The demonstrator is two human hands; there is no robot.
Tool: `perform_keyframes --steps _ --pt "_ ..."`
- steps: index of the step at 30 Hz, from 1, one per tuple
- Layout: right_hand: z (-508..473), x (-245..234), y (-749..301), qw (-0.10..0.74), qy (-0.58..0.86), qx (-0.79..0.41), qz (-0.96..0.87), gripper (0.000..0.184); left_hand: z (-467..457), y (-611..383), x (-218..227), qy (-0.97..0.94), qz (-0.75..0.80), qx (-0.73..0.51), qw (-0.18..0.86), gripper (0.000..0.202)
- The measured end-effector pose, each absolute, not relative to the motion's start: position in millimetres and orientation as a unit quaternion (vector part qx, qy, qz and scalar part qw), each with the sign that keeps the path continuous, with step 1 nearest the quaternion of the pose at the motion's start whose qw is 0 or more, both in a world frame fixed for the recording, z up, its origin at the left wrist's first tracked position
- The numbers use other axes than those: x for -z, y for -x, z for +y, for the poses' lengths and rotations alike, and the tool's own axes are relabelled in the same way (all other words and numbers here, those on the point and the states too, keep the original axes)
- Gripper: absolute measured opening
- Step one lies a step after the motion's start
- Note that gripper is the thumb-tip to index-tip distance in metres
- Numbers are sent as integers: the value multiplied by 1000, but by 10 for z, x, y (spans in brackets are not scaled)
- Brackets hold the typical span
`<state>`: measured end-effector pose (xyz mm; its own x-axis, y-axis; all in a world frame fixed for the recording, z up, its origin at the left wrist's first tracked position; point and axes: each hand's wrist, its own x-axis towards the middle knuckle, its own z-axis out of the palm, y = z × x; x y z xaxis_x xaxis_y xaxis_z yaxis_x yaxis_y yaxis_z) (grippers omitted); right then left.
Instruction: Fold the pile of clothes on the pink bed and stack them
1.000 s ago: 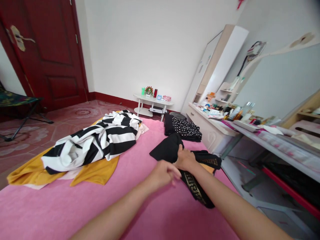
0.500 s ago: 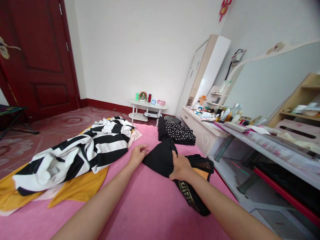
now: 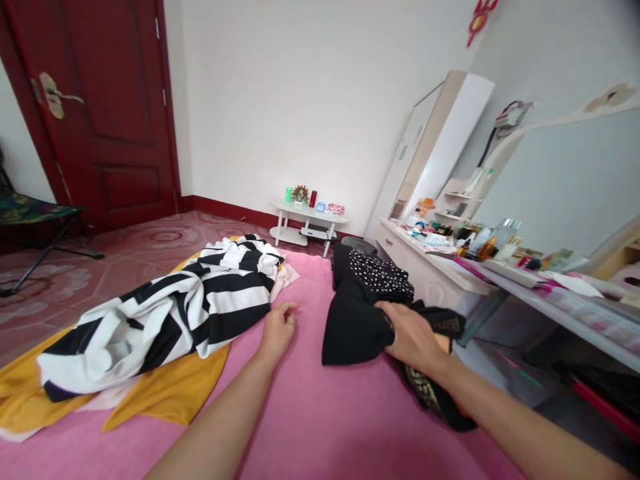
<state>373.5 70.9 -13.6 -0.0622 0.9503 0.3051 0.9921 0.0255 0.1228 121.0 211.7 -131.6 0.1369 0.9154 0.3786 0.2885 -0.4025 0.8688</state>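
My right hand (image 3: 413,337) is closed around a bunched black garment (image 3: 353,327) with gold patterned trim and an orange patch. The garment's plain black end spreads out to the left of my fingers, while its trimmed part hangs partly hidden under my wrist and forearm. Empty, with fingers loosely apart, my left hand (image 3: 278,330) is over the pink bed cover (image 3: 310,413). It is close to the right edge of a black-and-white striped garment (image 3: 235,287). Just beyond the black garment lies folded black cloth with white dots (image 3: 383,272).
Mustard-yellow cloth (image 3: 170,393) lies beneath the striped garment. At right stand a dressing table (image 3: 425,257) crowded with bottles and a grey-topped table (image 3: 520,283). A small white table (image 3: 300,210) is against the far wall. A folding stool (image 3: 40,213) sits near the red door (image 3: 115,100).
My right hand has closed on the black garment and lifted or pulled it toward the dotted cloth, bunching it. My left hand stays near the striped garment. The view has turned slightly left.
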Motion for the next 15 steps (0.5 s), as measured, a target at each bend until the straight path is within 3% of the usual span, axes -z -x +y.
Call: perform_keyframes --steps 5,8,11,15 --pt "1472 -654 -4290 4 629 313 -712 52 2115 -1254 1329 -708 441 -467 293 37" --pt "2009 -891 -4617 -17 600 359 -715 62 2119 -1259 1331 -721 440 -456 279 36" --pt "2415 -702 -4824 -73 611 349 -707 89 2108 -1264 1312 -744 434 -437 261 32" --pt "2664 -64 -4842 -148 705 177 -671 107 2083 -1284 1282 -758 435 -419 247 29"
